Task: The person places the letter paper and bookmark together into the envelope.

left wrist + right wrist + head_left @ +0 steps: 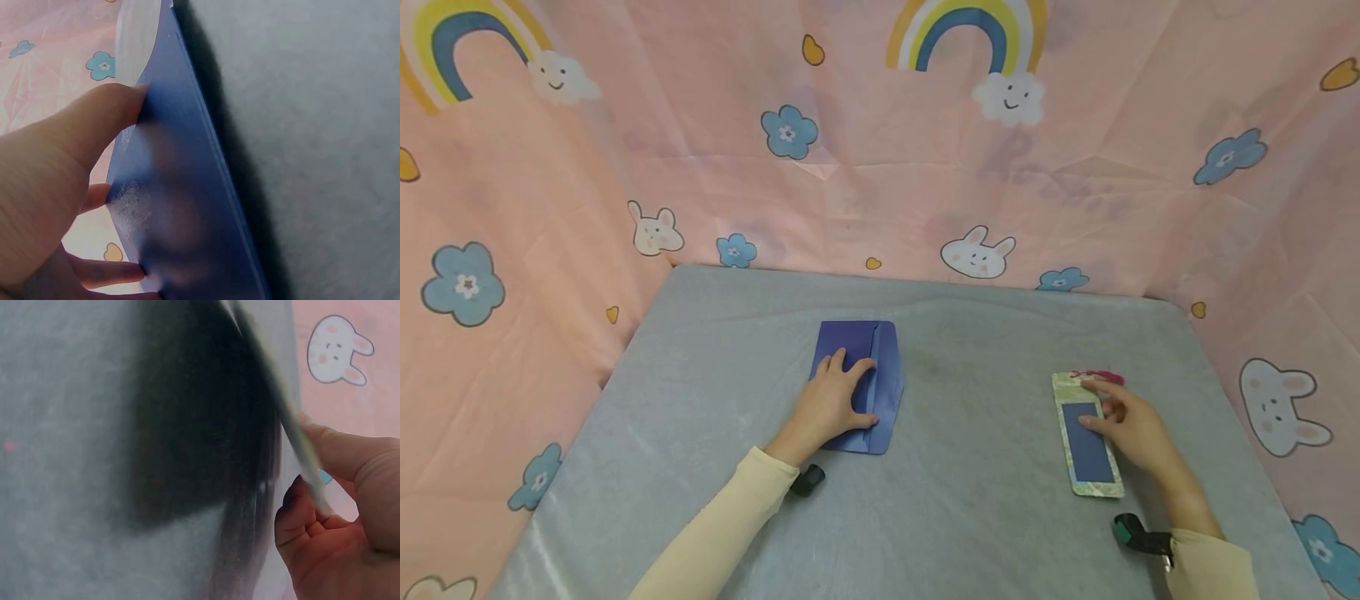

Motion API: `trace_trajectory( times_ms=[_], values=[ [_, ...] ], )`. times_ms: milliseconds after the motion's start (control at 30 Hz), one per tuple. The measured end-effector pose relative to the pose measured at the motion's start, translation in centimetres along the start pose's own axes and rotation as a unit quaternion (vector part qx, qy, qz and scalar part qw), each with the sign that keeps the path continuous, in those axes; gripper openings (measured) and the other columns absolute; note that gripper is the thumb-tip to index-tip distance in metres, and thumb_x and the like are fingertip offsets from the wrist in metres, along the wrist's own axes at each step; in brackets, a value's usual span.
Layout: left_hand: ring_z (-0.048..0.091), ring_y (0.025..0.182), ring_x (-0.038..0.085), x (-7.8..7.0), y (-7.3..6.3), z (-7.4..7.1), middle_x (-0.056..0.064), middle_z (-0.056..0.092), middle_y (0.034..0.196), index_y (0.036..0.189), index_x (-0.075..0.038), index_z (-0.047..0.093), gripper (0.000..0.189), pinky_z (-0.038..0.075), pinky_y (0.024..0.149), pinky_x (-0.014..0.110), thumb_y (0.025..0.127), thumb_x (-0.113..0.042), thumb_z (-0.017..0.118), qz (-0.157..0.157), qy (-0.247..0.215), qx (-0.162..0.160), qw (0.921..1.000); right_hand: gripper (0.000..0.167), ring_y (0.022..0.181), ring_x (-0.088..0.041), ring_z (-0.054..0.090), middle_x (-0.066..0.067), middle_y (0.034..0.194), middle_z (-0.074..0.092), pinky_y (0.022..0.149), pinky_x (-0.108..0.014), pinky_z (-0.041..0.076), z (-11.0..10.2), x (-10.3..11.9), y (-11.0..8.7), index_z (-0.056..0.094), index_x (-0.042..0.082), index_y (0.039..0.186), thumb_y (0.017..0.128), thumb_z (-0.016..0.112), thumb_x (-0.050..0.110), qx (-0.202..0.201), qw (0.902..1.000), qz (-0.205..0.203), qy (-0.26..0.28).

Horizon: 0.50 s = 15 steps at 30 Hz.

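Observation:
On the left half of the table is a blue envelope, its pointed flap folded out to the right. My left hand lies over it, fingers spread and fairly straight, with the thumb and index fingertip by the opening along the flap. In the left wrist view, the fingertips touch the blue envelope along one edge. Over on the right, my right hand pinches a bookmark with a pale green border, a dark blue panel and a red tassel. The right wrist view shows the bookmark edge-on, thumb and fingers on opposite faces.
A grey cloth covers the table. Pink printed fabric hangs behind it and at both sides. A black device is strapped at the right wrist, another black device at the left.

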<state>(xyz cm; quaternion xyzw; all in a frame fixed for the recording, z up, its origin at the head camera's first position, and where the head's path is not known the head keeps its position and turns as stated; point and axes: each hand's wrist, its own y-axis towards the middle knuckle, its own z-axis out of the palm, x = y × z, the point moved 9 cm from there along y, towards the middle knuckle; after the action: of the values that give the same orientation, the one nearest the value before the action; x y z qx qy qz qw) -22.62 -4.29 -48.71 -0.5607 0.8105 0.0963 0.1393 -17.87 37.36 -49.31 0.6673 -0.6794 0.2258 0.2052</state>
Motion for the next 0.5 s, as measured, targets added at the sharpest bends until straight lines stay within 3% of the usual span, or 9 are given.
trace_trajectory(
  times_ms=[300,500],
  values=[
    [0.044,0.135,0.051,-0.1,0.0,-0.2,0.029,0.042,0.15,0.141,-0.027,0.051,0.084,0.053,0.088,0.062,0.068,-0.05,0.087,-0.002,0.002,0.004,1.0,0.041,0.064,-0.003,0.043,-0.002,0.08,0.05,0.056,-0.024,0.035,-0.5,0.2,-0.3,0.065,0.007,0.127,0.09,0.072,0.024,-0.019,0.9996,-0.005,0.021],
    [0.045,0.135,0.051,-0.3,0.0,-0.3,0.029,0.042,0.149,0.141,-0.027,0.051,0.084,0.053,0.088,0.062,0.068,-0.05,0.086,0.0,0.003,0.004,1.0,0.038,0.068,-0.002,0.046,0.001,0.087,0.052,0.058,-0.022,0.04,-1.3,1.2,-0.6,0.067,0.009,0.125,0.091,0.071,0.025,-0.045,0.9982,-0.015,0.037]
  ],
)
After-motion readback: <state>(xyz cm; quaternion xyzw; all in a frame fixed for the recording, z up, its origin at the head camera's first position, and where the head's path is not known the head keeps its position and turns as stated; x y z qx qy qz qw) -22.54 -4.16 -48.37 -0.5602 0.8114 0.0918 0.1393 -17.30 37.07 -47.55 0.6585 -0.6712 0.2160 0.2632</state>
